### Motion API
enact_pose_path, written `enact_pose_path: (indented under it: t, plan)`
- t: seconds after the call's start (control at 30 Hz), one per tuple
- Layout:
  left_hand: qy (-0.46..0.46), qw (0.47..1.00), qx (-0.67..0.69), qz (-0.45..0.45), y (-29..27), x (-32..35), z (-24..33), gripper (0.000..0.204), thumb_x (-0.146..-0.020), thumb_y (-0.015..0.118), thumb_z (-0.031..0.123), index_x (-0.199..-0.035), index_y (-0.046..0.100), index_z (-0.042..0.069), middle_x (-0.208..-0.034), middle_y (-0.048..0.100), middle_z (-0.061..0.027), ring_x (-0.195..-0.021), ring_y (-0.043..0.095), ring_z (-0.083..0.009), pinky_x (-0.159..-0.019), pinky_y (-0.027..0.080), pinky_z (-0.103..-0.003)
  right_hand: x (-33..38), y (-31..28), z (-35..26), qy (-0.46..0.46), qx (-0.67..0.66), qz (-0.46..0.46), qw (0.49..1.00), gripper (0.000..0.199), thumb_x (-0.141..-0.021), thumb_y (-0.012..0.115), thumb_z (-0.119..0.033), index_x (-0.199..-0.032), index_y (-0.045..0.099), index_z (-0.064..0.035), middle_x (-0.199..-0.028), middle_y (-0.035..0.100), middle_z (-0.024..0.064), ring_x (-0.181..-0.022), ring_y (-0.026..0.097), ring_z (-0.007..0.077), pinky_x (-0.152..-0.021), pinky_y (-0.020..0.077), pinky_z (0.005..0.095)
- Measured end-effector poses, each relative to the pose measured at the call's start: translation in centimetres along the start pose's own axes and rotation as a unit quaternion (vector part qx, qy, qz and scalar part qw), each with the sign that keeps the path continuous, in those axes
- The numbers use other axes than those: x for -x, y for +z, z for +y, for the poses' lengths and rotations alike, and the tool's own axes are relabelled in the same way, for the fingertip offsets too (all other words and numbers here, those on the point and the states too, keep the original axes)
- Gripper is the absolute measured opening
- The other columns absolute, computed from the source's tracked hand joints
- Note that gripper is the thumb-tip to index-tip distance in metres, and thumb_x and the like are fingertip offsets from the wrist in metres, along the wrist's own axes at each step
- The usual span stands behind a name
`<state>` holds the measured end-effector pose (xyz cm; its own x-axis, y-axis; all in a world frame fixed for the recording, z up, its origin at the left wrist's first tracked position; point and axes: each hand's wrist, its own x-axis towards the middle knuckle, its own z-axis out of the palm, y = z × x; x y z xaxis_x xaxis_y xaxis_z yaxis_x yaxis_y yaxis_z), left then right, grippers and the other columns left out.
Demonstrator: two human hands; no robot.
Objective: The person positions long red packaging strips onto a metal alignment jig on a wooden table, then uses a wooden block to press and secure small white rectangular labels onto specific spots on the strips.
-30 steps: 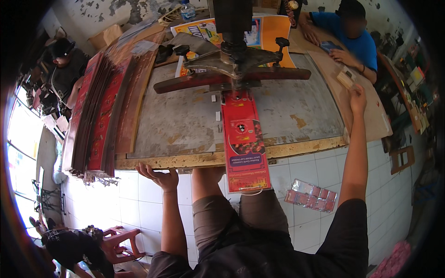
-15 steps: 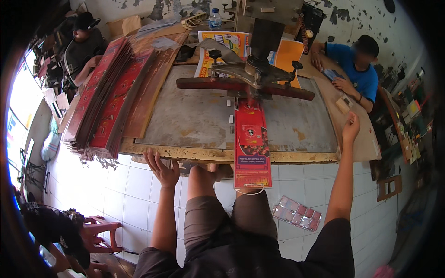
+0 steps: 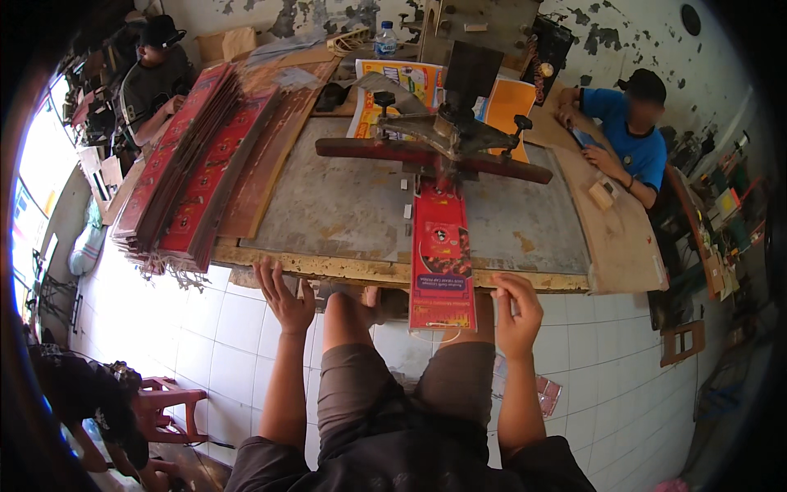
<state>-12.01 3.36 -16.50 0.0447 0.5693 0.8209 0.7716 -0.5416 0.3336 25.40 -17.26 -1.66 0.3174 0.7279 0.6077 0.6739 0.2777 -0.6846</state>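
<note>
A long red printed strip, like a flat plastic bag with a pale string loop at its near end, lies under the dark metal head of a press and hangs past the table's front edge. My left hand is at that edge, fingers spread, with nothing in it. To the right of the strip is my right hand, fingers loosely bent, thumb and forefinger apart, and no object shows in it. It appears to be apart from the strip. Two small white pieces lie along the strip's left side.
Stacks of red printed sheets fill the table's left side. A wooden block sits on the right board, near a person in blue. Another person is at far left. A red stool stands on the floor.
My right hand has swung left and nearer, from beside the wooden block to the strip's right side. My left hand stays at the table edge. The view has shifted slightly.
</note>
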Motion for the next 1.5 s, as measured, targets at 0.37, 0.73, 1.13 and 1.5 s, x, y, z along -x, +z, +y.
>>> enact_pose_path:
  t: [0.37,0.73,1.13,1.5]
  plan:
    - [-0.029,0.999,-0.027,0.023,-3.2,-2.9,3.7,0.048,-0.102,0.061,0.016,-0.149,0.058,0.005,-0.161,0.056,-0.0176,-0.159,0.041,-0.0411,-0.129,0.027,-0.056,1.3,1.2,-2.8,-0.09,0.153,-0.194,0.965,0.078,-0.091,0.087,-0.051,-0.152,0.064,-0.0069,-0.166,0.052,0.0184,-0.156,0.046,0.0427,-0.126,0.0389,0.057]
    - [0.08,0.96,0.106,-0.247,6.6,-19.6,10.3,0.03,-0.11,0.058,0.024,-0.128,0.075,0.009,-0.128,0.073,-0.0156,-0.126,0.066,-0.0368,-0.114,0.044,-0.052,2.0,1.6,-1.4,-0.075,0.14,-0.191,0.969,0.073,-0.091,0.088,-0.044,-0.149,0.066,-0.005,-0.166,0.052,0.0208,-0.155,0.047,0.0443,-0.126,0.0399,0.0574]
    - [0.181,0.9,-0.011,-0.397,31.8,-27.7,8.5,0.041,-0.107,0.055,0.029,-0.14,0.068,0.008,-0.141,0.066,-0.0212,-0.137,0.058,-0.039,-0.118,0.042,-0.055,1.8,1.3,-1.2,-0.053,0.131,-0.23,0.963,0.078,-0.088,0.09,-0.046,-0.152,0.065,-0.0081,-0.167,0.052,0.0189,-0.157,0.046,0.0442,-0.125,0.0387,0.0603]
    - [0.145,0.917,0.038,-0.369,34.8,-27.9,7.7,0.043,-0.108,0.054,0.03,-0.143,0.066,0.008,-0.146,0.064,-0.0218,-0.141,0.055,-0.039,-0.121,0.039,-0.055,0.5,0.5,-1.7,-0.005,0.189,-0.283,0.94,0.078,-0.093,0.08,-0.056,-0.154,0.064,-0.0098,-0.17,0.052,0.0126,-0.161,0.044,0.0353,-0.131,0.0245,0.0616]
